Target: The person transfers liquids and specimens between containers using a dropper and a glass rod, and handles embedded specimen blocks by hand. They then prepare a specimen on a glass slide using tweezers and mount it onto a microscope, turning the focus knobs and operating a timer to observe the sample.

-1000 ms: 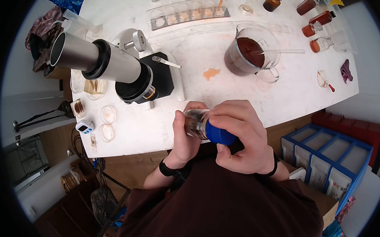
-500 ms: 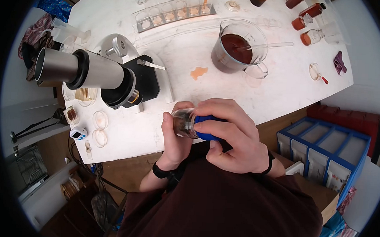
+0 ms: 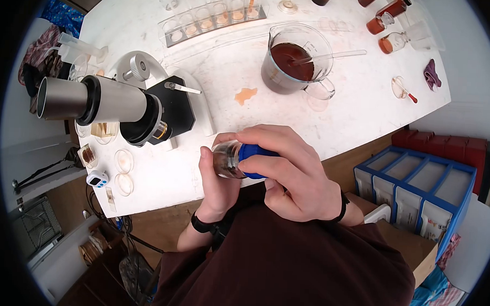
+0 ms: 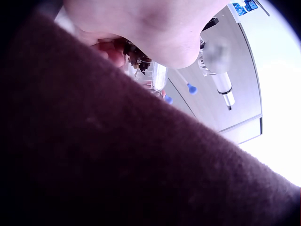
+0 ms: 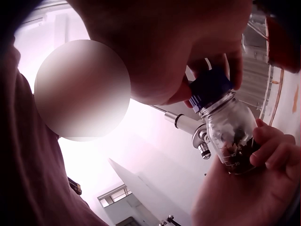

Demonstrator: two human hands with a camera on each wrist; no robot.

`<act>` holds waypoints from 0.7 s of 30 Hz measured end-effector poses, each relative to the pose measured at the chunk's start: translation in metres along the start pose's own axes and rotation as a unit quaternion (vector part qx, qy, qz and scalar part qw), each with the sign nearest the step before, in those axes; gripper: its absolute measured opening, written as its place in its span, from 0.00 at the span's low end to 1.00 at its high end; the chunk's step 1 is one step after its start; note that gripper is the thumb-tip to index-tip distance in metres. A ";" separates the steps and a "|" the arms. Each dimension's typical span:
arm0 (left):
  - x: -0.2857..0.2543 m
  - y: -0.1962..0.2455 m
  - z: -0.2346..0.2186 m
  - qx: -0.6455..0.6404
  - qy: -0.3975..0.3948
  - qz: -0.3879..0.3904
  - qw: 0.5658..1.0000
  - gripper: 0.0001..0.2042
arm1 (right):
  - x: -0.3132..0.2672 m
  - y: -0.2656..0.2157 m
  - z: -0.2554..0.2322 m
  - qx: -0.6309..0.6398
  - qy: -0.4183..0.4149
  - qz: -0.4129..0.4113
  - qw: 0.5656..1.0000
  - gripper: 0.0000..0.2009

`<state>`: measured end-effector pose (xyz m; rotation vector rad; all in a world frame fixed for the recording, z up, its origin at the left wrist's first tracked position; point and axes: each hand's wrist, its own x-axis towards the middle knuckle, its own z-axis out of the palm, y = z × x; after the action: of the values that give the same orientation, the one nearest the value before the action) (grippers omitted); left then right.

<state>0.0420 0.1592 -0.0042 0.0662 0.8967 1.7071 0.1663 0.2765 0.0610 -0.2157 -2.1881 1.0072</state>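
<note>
In front of the chest, past the table's near edge, my left hand (image 3: 220,191) grips a small clear glass lab bottle (image 5: 231,134) with graduation marks. Dark brown, flaky pieces lie in its lower part. A blue screw cap (image 5: 210,89) sits at the bottle's neck, and the fingers and thumb of my right hand (image 3: 296,180) are curled round it. The bottle is tilted, cap end toward the right hand. In the left wrist view a sleeve hides most of the bottle (image 4: 159,75).
A microscope (image 3: 116,103) stands left on the white table (image 3: 215,86). Behind the hands is a glass measuring jug (image 3: 278,83) of brown liquid with a rod. A rack (image 3: 217,30) of small glasses stands farther back. Small bottles (image 3: 392,42) are at back right; a blue-framed organiser (image 3: 418,182) is beside the table.
The head view has shifted, so table things sit farther left. My right fingers have moved round the blue cap and cover more of it. The left hand keeps its hold on the bottle.
</note>
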 end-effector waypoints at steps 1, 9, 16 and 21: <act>0.001 -0.001 -0.004 0.000 0.000 0.000 1.000 0.32 | 0.000 0.001 0.000 0.000 0.000 0.000 1.000 0.23; 0.002 -0.008 -0.024 -0.020 -0.060 -0.010 0.998 0.37 | -0.001 0.003 0.000 -0.010 -0.005 -0.013 1.000 0.23; 0.001 -0.002 -0.005 0.015 -0.021 0.004 1.000 0.33 | -0.001 -0.001 0.000 0.000 0.007 0.007 1.000 0.22; -0.001 -0.002 -0.005 0.014 -0.012 0.006 1.000 0.33 | -0.001 -0.003 0.002 0.005 0.020 0.017 1.000 0.22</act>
<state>0.0417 0.1564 -0.0086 0.1118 0.9045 1.7009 0.1663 0.2731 0.0613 -0.2667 -2.1495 1.0247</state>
